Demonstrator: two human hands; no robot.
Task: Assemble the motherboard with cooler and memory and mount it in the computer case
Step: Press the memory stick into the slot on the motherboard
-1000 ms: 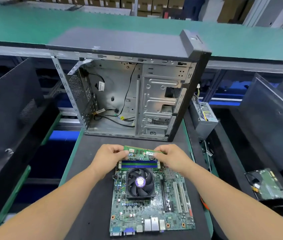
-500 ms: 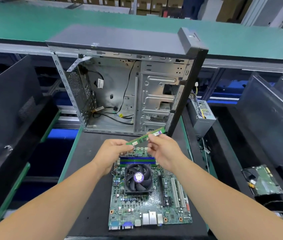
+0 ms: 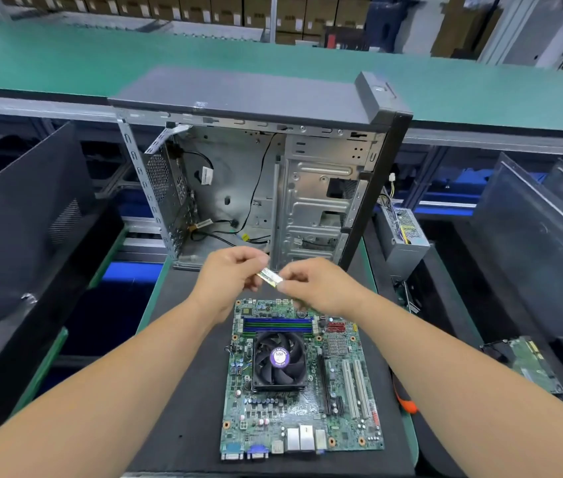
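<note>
A green motherboard point(image 3: 302, 414) lies flat on the black mat, with a black cooler fan point(image 3: 279, 361) fitted at its middle and blue and green memory slots point(image 3: 278, 325) just behind the fan. Above the board's far edge, my left hand point(image 3: 228, 276) and my right hand point(image 3: 318, 284) pinch a green memory stick point(image 3: 270, 277) between them, seen nearly end-on and mostly covered by my fingers. The open grey computer case point(image 3: 259, 188) stands upright behind my hands, its side open towards me.
A power supply with loose wires point(image 3: 402, 236) sits to the right of the case. Black case side panels lean at the left point(image 3: 25, 215) and right point(image 3: 535, 246). Another circuit board point(image 3: 528, 363) lies at the right. An orange-handled tool point(image 3: 405, 403) lies beside the mat's right edge.
Both hands have lifted the memory stick off the slots and turned it, so it now points nearly end-on towards me. My hands have drawn closer together.
</note>
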